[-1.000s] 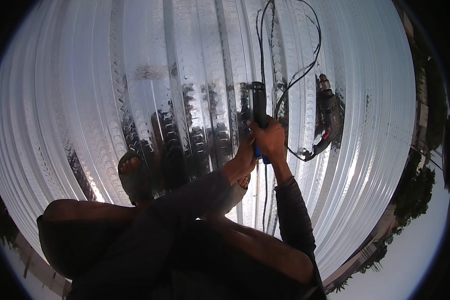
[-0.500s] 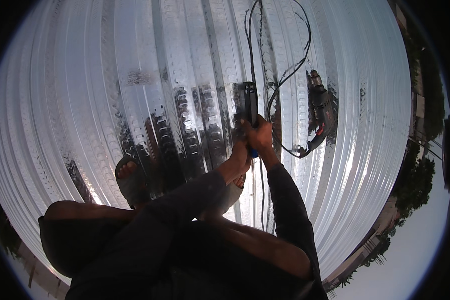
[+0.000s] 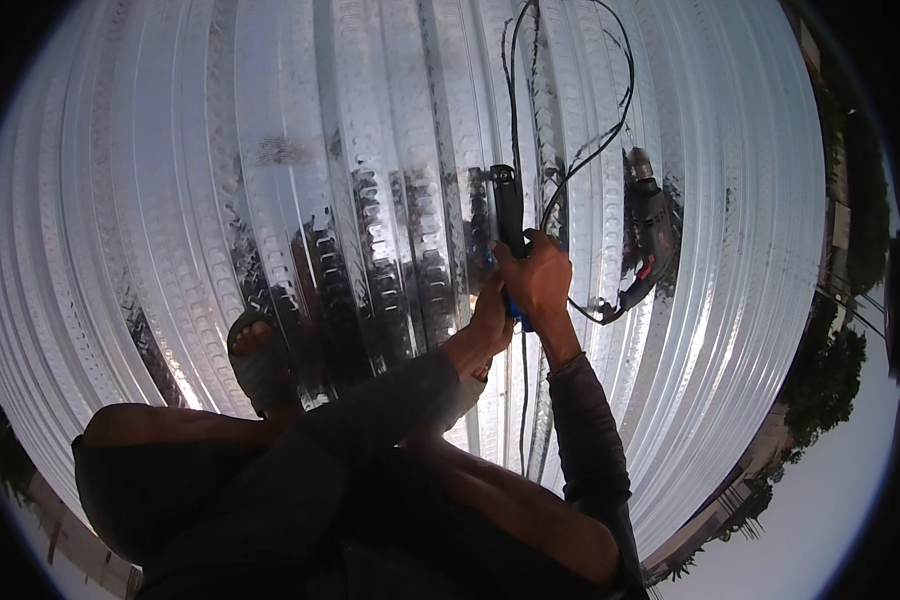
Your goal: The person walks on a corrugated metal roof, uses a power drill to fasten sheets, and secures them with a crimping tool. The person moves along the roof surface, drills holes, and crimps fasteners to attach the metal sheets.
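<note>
A long black hand tool with blue parts at its lower end [image 3: 508, 205] points away from me over the ribbed sheet metal; its exact kind is unclear. Wrapped over its middle is my right hand [image 3: 542, 278], closed on it. My left hand [image 3: 489, 318] grips the lower blue end, just left of and below the right one, its fingers partly hidden. A corded power drill [image 3: 654, 225] lies to the right of the tool, apart from both hands, with its chuck pointing away.
Shiny corrugated metal sheeting [image 3: 740, 250] spreads under everything. A black cable [image 3: 625, 105] loops between tool and drill and runs on below my hands. My sandalled foot [image 3: 253, 345] stands at left. Trees [image 3: 828, 370] and sky show past the right edge.
My right hand has turned and shifted slightly right on the tool, with its back now more in view. The whole scene has slid a little to the right.
</note>
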Action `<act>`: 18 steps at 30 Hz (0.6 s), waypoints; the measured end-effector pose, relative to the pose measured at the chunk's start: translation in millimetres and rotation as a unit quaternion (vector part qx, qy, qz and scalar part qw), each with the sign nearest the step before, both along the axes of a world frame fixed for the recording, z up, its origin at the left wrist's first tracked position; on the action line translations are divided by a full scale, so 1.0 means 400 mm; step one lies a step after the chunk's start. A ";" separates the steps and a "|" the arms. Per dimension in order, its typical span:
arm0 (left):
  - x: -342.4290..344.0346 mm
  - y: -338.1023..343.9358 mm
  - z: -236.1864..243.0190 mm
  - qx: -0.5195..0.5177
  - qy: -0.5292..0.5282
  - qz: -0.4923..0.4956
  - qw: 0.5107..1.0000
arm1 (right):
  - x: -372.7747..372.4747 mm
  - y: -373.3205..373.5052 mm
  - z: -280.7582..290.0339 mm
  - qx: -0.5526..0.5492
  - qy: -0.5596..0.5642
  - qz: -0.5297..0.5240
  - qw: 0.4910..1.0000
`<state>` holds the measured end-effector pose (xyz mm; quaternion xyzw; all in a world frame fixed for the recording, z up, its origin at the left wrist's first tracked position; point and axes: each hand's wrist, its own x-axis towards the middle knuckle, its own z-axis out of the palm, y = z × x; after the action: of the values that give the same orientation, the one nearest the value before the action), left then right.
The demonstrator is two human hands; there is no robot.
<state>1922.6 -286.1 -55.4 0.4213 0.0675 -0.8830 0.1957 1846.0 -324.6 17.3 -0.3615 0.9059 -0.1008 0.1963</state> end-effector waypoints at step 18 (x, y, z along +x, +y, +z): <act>0.085 -0.064 0.059 -0.257 0.013 -0.325 0.910 | -0.076 0.014 -0.033 -0.027 -0.347 -0.039 0.937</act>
<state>1956.5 -311.9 -31.6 0.3435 -0.3003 -0.8898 -0.0018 1815.4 -319.1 3.9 -0.2731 0.7918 -0.2521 0.4847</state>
